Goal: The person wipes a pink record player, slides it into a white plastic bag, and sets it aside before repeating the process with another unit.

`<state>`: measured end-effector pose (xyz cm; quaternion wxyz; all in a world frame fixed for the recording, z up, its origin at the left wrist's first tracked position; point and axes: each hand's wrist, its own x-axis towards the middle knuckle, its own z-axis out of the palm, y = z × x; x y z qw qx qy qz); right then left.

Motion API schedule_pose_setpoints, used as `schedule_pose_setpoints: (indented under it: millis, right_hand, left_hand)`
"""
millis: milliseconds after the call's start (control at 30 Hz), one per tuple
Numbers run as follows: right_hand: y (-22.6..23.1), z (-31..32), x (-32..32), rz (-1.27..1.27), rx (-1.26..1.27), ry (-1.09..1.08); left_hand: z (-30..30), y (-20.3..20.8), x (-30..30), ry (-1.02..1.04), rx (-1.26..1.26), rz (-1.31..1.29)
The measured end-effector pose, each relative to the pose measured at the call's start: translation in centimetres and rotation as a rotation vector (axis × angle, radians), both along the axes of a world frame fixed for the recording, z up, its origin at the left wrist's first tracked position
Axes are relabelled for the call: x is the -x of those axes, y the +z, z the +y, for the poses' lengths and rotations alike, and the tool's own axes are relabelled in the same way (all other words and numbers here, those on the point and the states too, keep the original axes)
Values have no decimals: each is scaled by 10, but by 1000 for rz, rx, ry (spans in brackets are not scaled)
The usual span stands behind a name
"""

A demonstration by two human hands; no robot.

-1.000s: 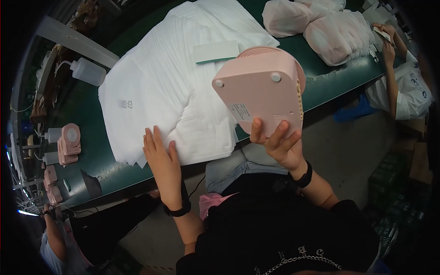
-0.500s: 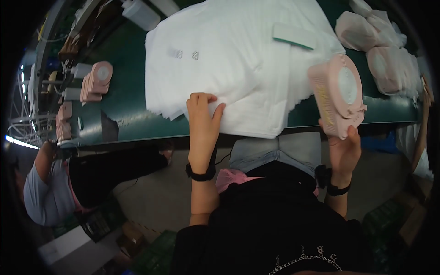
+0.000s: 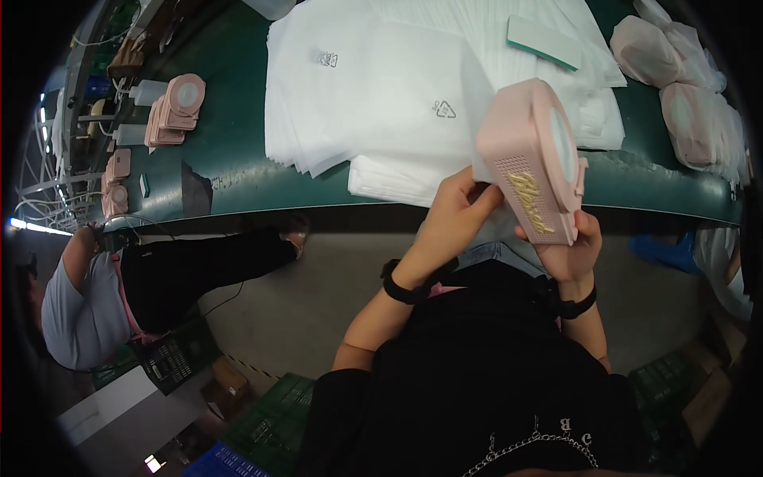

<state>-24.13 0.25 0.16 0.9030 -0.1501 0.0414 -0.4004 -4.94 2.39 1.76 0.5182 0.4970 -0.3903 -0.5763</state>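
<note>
My right hand (image 3: 570, 246) grips the lower end of a pink handheld device (image 3: 520, 171), which has a perforated side with gold lettering and a pale round face turned to the right. Held upright, the device tilts slightly over the table's front edge. Beside it, my left hand (image 3: 461, 211) is closed, thumb and fingers pinching the edge of a thin white packing bag (image 3: 421, 95). This bag is drawn from a large stack of white bags (image 3: 298, 119) and reaches behind the device. Part of its edge is hidden by my fingers and the device.
Several pink devices (image 3: 176, 103) stand at the left on the green table (image 3: 238, 179). Bagged devices (image 3: 691, 127) lie at the far right. A white and green block (image 3: 544, 41) rests on the stack. Another person (image 3: 87, 302) sits at the left; green crates (image 3: 270, 413) stand below.
My left hand has moved right and now pinches a bag's edge, pulling the bag rightward. My right hand has brought the pink device left and turned its lettered side toward me.
</note>
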Motion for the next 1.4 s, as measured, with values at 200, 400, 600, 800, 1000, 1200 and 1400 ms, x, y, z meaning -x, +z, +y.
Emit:
schedule_pose_setpoints:
  millis: [200,400,600,800,1000,1200,1400]
  right_hand:
    - [-17,-7,18,89,-111,-220]
    - [-18,7,68,-120,-94,-225]
    - [3,25,56,138,-121,49]
    - [10,11,40,434,-163,140]
    - [36,15,9,1137,717,-415]
    - [11,0,32,647,-179,-281]
    - [-12,12,30,1027,394,-214]
  left_hand:
    - [-7,12,-12,404,-81,598]
    - [-3,11,-20,406,84,291]
    - [-1,19,2,264,102,-54]
    - [13,22,-12,239,86,-114]
    - [8,29,-3,298,242,-392]
    - [22,48,23,26,704,-761]
    - [12,59,26,181,648,-834]
